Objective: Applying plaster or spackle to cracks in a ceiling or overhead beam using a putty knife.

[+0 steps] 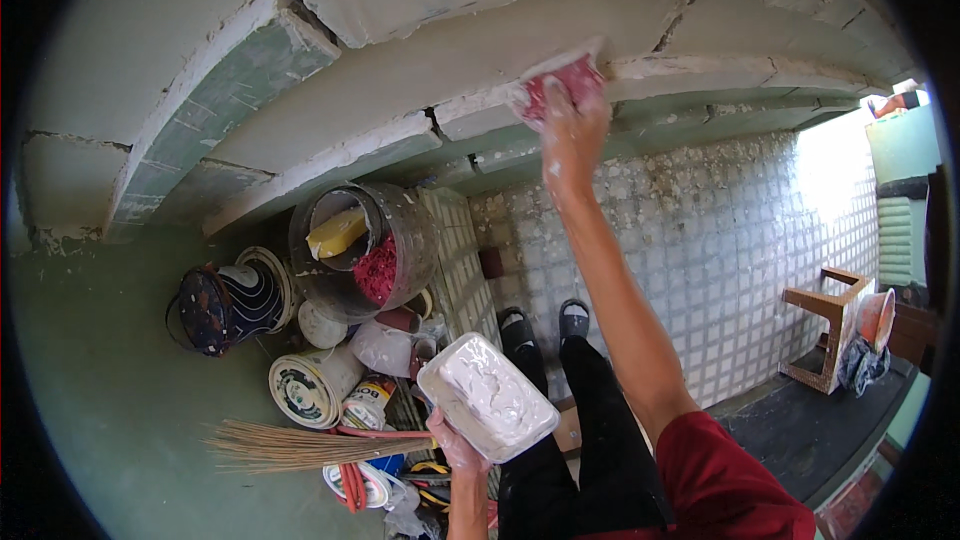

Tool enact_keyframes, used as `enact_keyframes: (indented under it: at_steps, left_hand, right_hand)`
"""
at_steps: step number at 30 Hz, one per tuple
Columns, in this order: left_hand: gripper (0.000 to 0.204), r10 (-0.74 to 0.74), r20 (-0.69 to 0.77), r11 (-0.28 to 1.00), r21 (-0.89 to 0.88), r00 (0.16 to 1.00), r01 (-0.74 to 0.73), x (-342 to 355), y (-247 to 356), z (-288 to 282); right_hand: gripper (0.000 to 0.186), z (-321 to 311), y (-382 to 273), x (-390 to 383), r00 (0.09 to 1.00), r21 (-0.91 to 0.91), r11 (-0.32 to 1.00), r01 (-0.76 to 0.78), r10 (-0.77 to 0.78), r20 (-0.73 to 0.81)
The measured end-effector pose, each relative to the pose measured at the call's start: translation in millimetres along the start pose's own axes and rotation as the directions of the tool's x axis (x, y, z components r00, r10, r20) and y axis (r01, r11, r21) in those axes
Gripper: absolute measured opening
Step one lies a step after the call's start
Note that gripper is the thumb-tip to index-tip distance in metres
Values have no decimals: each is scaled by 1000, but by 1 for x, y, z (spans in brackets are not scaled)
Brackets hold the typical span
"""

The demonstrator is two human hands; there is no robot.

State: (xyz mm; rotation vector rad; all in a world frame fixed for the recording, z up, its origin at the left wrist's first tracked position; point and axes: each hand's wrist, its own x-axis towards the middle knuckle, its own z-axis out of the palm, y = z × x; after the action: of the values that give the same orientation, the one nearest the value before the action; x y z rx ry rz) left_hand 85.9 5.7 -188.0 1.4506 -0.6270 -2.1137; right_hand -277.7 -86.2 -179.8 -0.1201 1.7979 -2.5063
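My left hand (458, 443) grips a white rectangular plastic tub (549, 427) by its near left side. Thick white paste (492, 387) lies smeared in the tub. My right arm is stretched forward and up. At its end my right hand (572, 125) presses a flat red piece (580, 75), coated with white paste along its edges, against the pale wall ledge (470, 118). Whether this red piece is a cloth or a stiff spreader I cannot tell. White smears cover the fingers of my right hand.
Left of me stand a large bucket (410, 230) holding a yellow sponge (338, 234) and pink cloth (377, 270), several paint tubs (303, 392) and a straw broom (280, 445). A wooden stool (830, 330) stands at right on a dark platform (790, 440). Tiled floor (680, 210) lies below.
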Motion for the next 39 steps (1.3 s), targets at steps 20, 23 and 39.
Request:
enact_keyframes:
  at_steps: [20,23,39]
  left_hand:
    - [68,-28,-8,997,-76,1000,27,-3,4,-16]
    - [68,-22,-21,998,-59,1000,21,-1,4,-16]
    - [66,-26,-36,998,-56,999,24,-3,10,-30]
  right_hand:
    - [55,25,-10,-26,863,-729,463,505,-289,414]
    - [58,10,1,-39,829,-703,445,554,-220,514]
    - [46,-15,32,-17,732,-728,191,659,-387,561]
